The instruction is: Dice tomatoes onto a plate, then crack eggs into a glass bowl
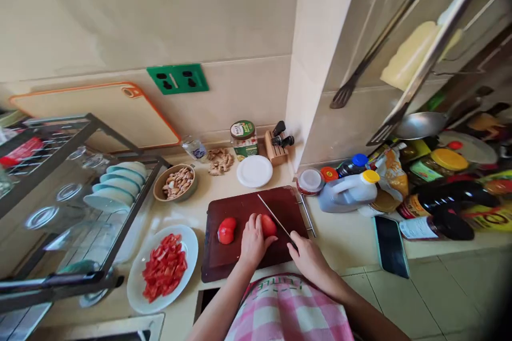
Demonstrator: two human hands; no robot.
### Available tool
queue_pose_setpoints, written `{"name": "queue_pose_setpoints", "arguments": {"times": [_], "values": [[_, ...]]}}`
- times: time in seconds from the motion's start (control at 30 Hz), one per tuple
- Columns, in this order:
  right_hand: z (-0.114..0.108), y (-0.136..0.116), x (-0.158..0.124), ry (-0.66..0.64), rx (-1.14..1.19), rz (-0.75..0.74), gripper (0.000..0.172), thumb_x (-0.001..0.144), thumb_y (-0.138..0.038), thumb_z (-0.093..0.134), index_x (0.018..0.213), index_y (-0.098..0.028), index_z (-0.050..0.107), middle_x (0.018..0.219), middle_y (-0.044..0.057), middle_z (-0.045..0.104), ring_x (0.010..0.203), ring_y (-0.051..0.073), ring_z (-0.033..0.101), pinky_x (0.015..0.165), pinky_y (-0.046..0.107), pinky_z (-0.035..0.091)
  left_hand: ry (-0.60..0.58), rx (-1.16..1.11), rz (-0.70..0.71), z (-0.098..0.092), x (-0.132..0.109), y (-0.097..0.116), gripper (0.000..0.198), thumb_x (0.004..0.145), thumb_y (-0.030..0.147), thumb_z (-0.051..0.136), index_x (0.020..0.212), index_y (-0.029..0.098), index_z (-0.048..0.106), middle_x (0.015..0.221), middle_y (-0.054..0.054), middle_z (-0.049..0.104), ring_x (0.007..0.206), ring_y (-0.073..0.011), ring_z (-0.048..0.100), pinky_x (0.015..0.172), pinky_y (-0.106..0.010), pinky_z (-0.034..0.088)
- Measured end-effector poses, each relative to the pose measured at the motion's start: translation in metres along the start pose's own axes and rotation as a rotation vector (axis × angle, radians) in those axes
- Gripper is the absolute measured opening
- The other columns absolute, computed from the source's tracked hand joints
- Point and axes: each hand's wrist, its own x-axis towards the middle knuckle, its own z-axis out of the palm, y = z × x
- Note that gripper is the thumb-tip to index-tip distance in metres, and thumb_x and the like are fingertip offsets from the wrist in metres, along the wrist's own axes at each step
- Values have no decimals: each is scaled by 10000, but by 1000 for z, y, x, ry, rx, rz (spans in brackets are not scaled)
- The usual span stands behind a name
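On the dark red cutting board (248, 208) my left hand (254, 240) curls its fingers against a piece of tomato (268, 225) and steadies it. Wrapped round the handle of a knife (276, 218) is my right hand (306, 253); the blade slants up and left, beside or over that tomato, and I cannot tell whether it touches. Another piece of tomato (226, 230) lies on the board to the left of my left hand. A white oval plate (192, 248) heaped with chopped tomato (165, 268) stands left of the board.
Left are a dish rack (132, 208) and a bowl of garlic (176, 183). Behind the board stand ginger (221, 161), a white plate (255, 171), a jar (244, 138) and a knife block (277, 148). Bottles, a jug (348, 192) and a phone (390, 245) are at right.
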Motion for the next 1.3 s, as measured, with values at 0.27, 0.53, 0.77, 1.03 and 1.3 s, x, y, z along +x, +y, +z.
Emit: {"name": "queue_pose_setpoints", "arguments": {"times": [0.27, 0.53, 0.77, 1.03, 1.3], "values": [[-4, -22, -10, 18, -131, 52, 137, 867, -185, 424, 954, -191, 529, 835, 61, 712, 736, 191, 678, 549, 244, 349, 57, -87, 369, 0, 6, -25, 345, 862, 341, 500, 1186, 222, 498, 1208, -122, 527, 1119, -298, 519, 944, -504, 467], [-2, -33, -17, 2, -78, 128, 144, 856, -209, 444, 966, -192, 536, 842, 66, 713, 762, 205, 679, 563, 245, 373, 84, -125, 349, -7, -9, -26, 344, 878, 329, 484, 1202, 214, 493, 1213, -128, 515, 1134, -289, 503, 958, -499, 457], [10, -27, -3, -5, -71, 125, 160, 894, -167, 384, 975, -169, 522, 823, 81, 703, 745, 199, 670, 570, 249, 349, -45, -147, 227, -14, -11, -24, 321, 889, 278, 475, 1203, 223, 507, 1254, -114, 486, 1166, -252, 478, 1011, -450, 429], [-17, -29, -23, 24, 0, 31, 177, 924, -188, 345, 933, -203, 522, 794, 39, 688, 672, 168, 650, 529, 260, 279, -14, -167, 117, -10, -21, -10, 342, 881, 313, 477, 1209, 217, 492, 1320, -126, 410, 1247, -271, 413, 1037, -462, 403], [-5, -33, -26, -109, -7, 158, 192, 922, -161, 339, 973, -173, 525, 832, 80, 691, 693, 199, 663, 516, 281, 245, 39, -136, 89, 3, -23, -13, 363, 880, 285, 500, 1230, 188, 492, 1301, -153, 421, 1227, -291, 424, 999, -496, 430]]}}
